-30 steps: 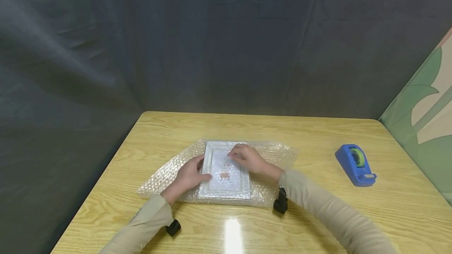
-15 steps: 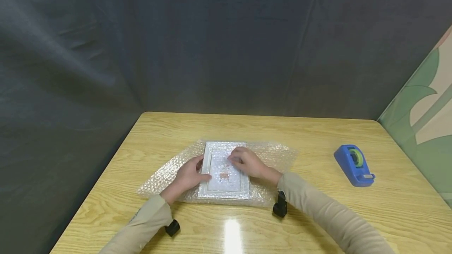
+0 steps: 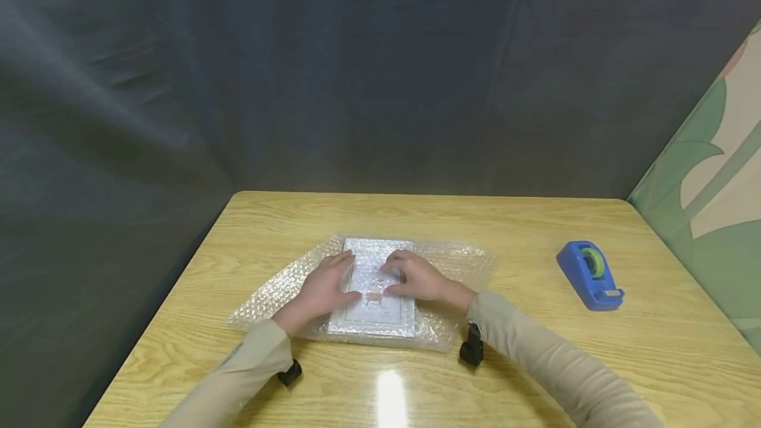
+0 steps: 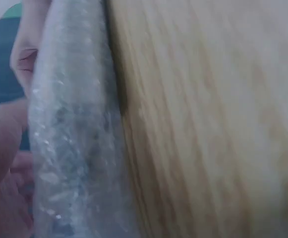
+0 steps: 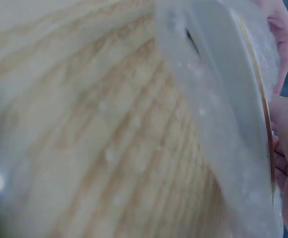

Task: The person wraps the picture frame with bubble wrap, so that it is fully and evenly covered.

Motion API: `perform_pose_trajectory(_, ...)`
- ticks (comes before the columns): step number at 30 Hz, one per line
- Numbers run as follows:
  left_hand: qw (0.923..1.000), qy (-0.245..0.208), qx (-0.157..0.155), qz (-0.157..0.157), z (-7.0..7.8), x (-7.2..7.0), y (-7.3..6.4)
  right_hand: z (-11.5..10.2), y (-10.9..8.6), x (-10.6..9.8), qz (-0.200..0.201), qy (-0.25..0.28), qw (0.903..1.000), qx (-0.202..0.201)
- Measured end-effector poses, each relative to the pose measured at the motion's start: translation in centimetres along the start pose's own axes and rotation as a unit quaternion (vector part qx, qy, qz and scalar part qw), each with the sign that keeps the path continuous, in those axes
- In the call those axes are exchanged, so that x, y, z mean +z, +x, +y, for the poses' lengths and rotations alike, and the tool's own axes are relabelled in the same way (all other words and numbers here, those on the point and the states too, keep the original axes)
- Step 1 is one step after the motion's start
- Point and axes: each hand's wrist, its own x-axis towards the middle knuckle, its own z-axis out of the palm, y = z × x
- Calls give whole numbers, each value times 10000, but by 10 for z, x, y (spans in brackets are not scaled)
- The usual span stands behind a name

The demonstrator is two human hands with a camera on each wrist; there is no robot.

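A white picture frame [image 3: 395, 322] with a small reddish-brown figure in its picture lies flat in clear bubble wrap [image 3: 279, 286], which also covers its face. My left hand [image 3: 324, 288] rests across the frame's left side, fingers and thumb spread on the wrapped face. On the right part of the face my right hand [image 3: 416, 276] touches the wrap with bent fingers, the thumb apart from them. In the left wrist view the bubble wrap [image 4: 79, 129] stands between hand and table. Its edge also shows in the right wrist view, along the frame's pale side [image 5: 228, 64].
A blue tape dispenser [image 3: 585, 279] with a yellow-green roll stands at the right of the wooden table [image 3: 505, 375]. Loose bubble wrap spreads out left and right of the frame. A dark curtain [image 3: 380, 71] hangs behind the table, with a patterned panel [image 3: 713, 190] at the right.
My left fingers have come from the frame's left edge up onto its face. My right thumb has parted from the fingertips and moved down. The frame has shifted slightly left in view.
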Motion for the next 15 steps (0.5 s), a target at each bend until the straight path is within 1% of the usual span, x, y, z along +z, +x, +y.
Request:
perform_pose_trajectory(2, 9987, 314, 386, -144, 2, 2, 3, 1, 0, 0, -32, -9, 10000, 4)
perform_pose_trajectory(3, 9977, 362, 533, -222, 2, 3, 4, 1, 0, -1, -59, -10, 10000, 19)
perform_pose_trajectory(5, 9958, 449, 706, -361, 3, 6, 6, 3, 0, -2, -115, -30, 9999, 47)
perform_pose_trajectory(8, 9952, 336, 755, -524, 5, 10, 8, 6, 0, -3, -169, -75, 9998, 68)
perform_pose_trajectory(10, 9949, 369, 747, -568, 6, 12, 9, 8, 0, -4, -163, -117, 9998, 38)
perform_pose_trajectory(15, 9947, 350, 824, -513, 10, 16, 11, 11, -2, -8, -45, -71, 10000, 9)
